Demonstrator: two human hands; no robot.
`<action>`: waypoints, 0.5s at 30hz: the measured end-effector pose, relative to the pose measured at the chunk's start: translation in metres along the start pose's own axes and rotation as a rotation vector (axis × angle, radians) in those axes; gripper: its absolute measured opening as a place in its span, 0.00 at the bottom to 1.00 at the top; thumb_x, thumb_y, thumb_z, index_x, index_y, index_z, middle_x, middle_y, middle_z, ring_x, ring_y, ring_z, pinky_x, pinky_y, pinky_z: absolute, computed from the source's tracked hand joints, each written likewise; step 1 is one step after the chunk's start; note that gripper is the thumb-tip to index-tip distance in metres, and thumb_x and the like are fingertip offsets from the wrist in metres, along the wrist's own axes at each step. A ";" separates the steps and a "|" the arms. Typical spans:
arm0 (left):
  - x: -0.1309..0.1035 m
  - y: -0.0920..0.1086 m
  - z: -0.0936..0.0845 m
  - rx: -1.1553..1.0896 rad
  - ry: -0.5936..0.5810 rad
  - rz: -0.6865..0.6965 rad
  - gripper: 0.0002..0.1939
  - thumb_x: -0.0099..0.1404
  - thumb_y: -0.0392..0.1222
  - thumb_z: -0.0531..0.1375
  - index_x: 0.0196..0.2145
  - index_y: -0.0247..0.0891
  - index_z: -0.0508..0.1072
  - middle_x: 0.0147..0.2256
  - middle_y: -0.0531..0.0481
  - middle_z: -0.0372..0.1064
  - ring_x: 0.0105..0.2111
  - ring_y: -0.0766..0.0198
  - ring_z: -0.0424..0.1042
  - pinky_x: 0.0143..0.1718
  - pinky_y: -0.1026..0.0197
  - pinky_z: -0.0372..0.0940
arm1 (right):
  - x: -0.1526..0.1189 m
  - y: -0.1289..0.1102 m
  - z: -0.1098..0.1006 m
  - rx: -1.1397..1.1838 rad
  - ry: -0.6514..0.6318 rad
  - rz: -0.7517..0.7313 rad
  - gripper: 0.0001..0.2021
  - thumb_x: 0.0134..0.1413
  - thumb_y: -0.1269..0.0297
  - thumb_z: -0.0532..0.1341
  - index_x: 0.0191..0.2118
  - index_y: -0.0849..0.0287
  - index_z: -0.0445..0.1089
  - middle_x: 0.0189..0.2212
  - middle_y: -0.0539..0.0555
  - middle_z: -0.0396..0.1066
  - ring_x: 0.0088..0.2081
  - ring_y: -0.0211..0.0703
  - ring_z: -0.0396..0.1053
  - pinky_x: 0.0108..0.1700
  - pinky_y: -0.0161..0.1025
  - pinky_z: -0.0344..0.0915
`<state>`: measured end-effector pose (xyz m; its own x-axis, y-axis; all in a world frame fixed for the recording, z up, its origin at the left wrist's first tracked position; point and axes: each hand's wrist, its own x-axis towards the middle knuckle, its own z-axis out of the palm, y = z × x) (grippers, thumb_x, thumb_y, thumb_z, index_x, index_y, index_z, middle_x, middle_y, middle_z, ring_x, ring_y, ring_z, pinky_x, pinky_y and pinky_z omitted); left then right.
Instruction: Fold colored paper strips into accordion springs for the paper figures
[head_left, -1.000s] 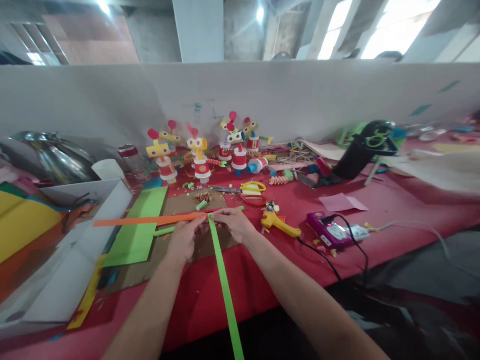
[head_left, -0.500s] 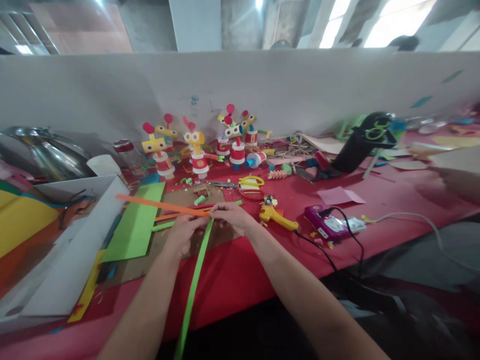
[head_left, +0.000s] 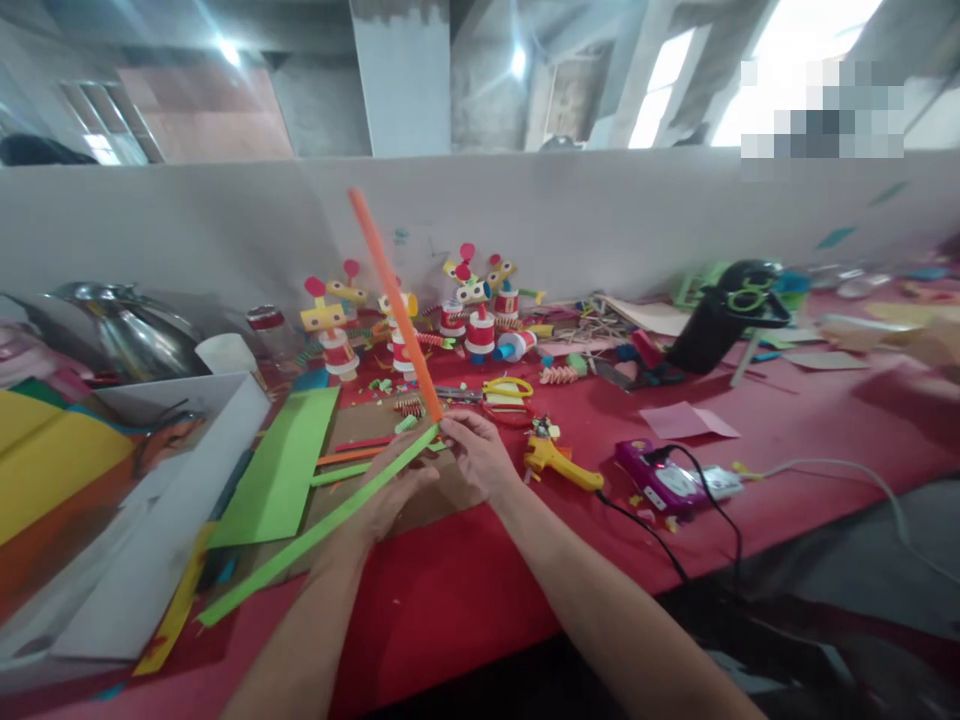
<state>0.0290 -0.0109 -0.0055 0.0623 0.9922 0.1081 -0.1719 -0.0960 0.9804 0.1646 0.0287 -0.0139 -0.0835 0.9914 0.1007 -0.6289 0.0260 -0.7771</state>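
Observation:
Between the thumb and fingers of my right hand (head_left: 480, 458) is the corner where an orange paper strip (head_left: 399, 310) and a green paper strip (head_left: 322, 527) meet. The orange strip points up and away, leaning left. Toward the lower left runs the green strip, crossing over my left hand (head_left: 394, 495). My left hand is open, its fingers loosely stretched below the joined ends; part of it is hidden behind the green strip. Beneath both hands lies a brown cardboard sheet (head_left: 427, 507), with more orange and green strips on it.
Paper-cup figures (head_left: 481, 335) stand along the back. Scissors (head_left: 510, 388) and a yellow glue gun (head_left: 562, 465) lie right of the cardboard, near a purple power strip (head_left: 652, 475). At left are a green paper sheet (head_left: 277, 470) and a white box (head_left: 165, 500). Another person's blurred arm shows far right.
The orange strip has swung from pointing left to pointing up and away. The green strip has swung from hanging toward me to the lower left. My left hand has let go of the strips.

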 end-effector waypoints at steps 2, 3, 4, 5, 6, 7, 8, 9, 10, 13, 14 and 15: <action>0.000 0.001 0.003 0.041 0.074 0.101 0.15 0.49 0.39 0.67 0.37 0.42 0.78 0.39 0.47 0.75 0.44 0.55 0.70 0.49 0.56 0.62 | -0.001 0.006 0.002 -0.049 0.020 -0.026 0.09 0.36 0.62 0.70 0.28 0.57 0.75 0.25 0.48 0.73 0.28 0.35 0.68 0.35 0.34 0.64; 0.000 0.002 0.002 0.053 0.110 0.125 0.12 0.50 0.39 0.67 0.35 0.43 0.78 0.39 0.48 0.75 0.45 0.55 0.70 0.50 0.56 0.61 | -0.002 0.009 0.002 -0.078 0.019 -0.034 0.09 0.36 0.62 0.70 0.29 0.57 0.75 0.26 0.49 0.73 0.30 0.36 0.68 0.36 0.35 0.65; 0.001 0.002 -0.001 0.059 0.156 0.128 0.11 0.48 0.38 0.67 0.33 0.43 0.79 0.38 0.48 0.75 0.45 0.54 0.70 0.49 0.57 0.62 | -0.003 0.012 0.003 -0.103 0.013 -0.039 0.09 0.37 0.62 0.70 0.29 0.57 0.75 0.27 0.49 0.73 0.30 0.37 0.69 0.37 0.35 0.65; 0.002 0.003 -0.004 0.060 0.203 0.107 0.10 0.46 0.36 0.68 0.30 0.43 0.79 0.36 0.48 0.75 0.43 0.54 0.70 0.47 0.58 0.63 | -0.004 0.014 0.003 -0.119 0.005 -0.040 0.09 0.37 0.62 0.70 0.29 0.57 0.75 0.27 0.49 0.73 0.30 0.37 0.68 0.37 0.35 0.65; 0.004 0.003 -0.008 0.060 0.219 0.080 0.11 0.43 0.34 0.68 0.28 0.44 0.79 0.34 0.48 0.76 0.42 0.53 0.71 0.43 0.59 0.64 | -0.005 0.015 0.004 -0.125 -0.004 -0.037 0.09 0.37 0.62 0.70 0.29 0.57 0.75 0.26 0.49 0.73 0.29 0.36 0.68 0.36 0.35 0.65; 0.005 0.002 -0.012 0.062 0.223 0.058 0.12 0.41 0.32 0.69 0.27 0.43 0.79 0.31 0.48 0.75 0.39 0.53 0.72 0.40 0.60 0.64 | -0.006 0.016 0.004 -0.127 -0.016 -0.028 0.09 0.37 0.62 0.70 0.29 0.57 0.75 0.26 0.49 0.73 0.29 0.36 0.67 0.35 0.35 0.65; 0.007 0.001 -0.015 0.059 0.204 0.011 0.11 0.41 0.33 0.69 0.25 0.42 0.78 0.28 0.48 0.75 0.35 0.55 0.72 0.37 0.61 0.64 | -0.007 0.016 0.004 -0.127 -0.031 -0.015 0.10 0.37 0.62 0.70 0.29 0.57 0.75 0.25 0.48 0.72 0.28 0.35 0.67 0.35 0.34 0.64; 0.009 0.000 -0.018 0.046 0.212 0.003 0.05 0.44 0.36 0.68 0.23 0.41 0.77 0.24 0.49 0.73 0.30 0.57 0.71 0.34 0.61 0.64 | -0.009 0.015 0.004 -0.131 -0.049 0.002 0.10 0.36 0.62 0.70 0.29 0.57 0.74 0.25 0.48 0.72 0.28 0.35 0.67 0.34 0.34 0.65; 0.011 -0.001 -0.019 0.033 0.211 -0.004 0.03 0.46 0.40 0.67 0.20 0.39 0.76 0.22 0.49 0.72 0.26 0.60 0.70 0.31 0.61 0.63 | -0.009 0.013 0.005 -0.141 -0.066 0.022 0.10 0.36 0.62 0.70 0.29 0.57 0.74 0.25 0.48 0.72 0.28 0.35 0.67 0.33 0.34 0.65; 0.015 -0.003 -0.018 0.029 0.190 -0.035 0.08 0.46 0.42 0.67 0.19 0.35 0.76 0.19 0.49 0.71 0.22 0.64 0.67 0.29 0.62 0.61 | -0.011 0.007 0.005 -0.186 -0.089 0.062 0.11 0.35 0.61 0.71 0.27 0.58 0.73 0.23 0.48 0.71 0.26 0.35 0.66 0.31 0.33 0.64; 0.016 -0.003 -0.017 0.037 0.186 -0.042 0.08 0.46 0.42 0.68 0.19 0.35 0.76 0.19 0.49 0.71 0.22 0.65 0.67 0.28 0.63 0.61 | -0.011 0.005 0.005 -0.197 -0.087 0.068 0.11 0.35 0.61 0.71 0.26 0.58 0.73 0.22 0.48 0.70 0.25 0.34 0.66 0.30 0.32 0.64; 0.017 -0.003 -0.017 0.046 0.185 -0.046 0.08 0.46 0.42 0.68 0.19 0.35 0.76 0.19 0.49 0.71 0.22 0.65 0.67 0.28 0.63 0.60 | -0.011 0.003 0.005 -0.205 -0.087 0.071 0.11 0.34 0.60 0.71 0.26 0.59 0.73 0.22 0.48 0.70 0.24 0.34 0.65 0.29 0.32 0.63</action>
<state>0.0137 0.0077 -0.0096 -0.1139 0.9929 0.0347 -0.1277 -0.0493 0.9906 0.1597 0.0171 -0.0142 -0.1940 0.9771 0.0871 -0.4497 -0.0097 -0.8931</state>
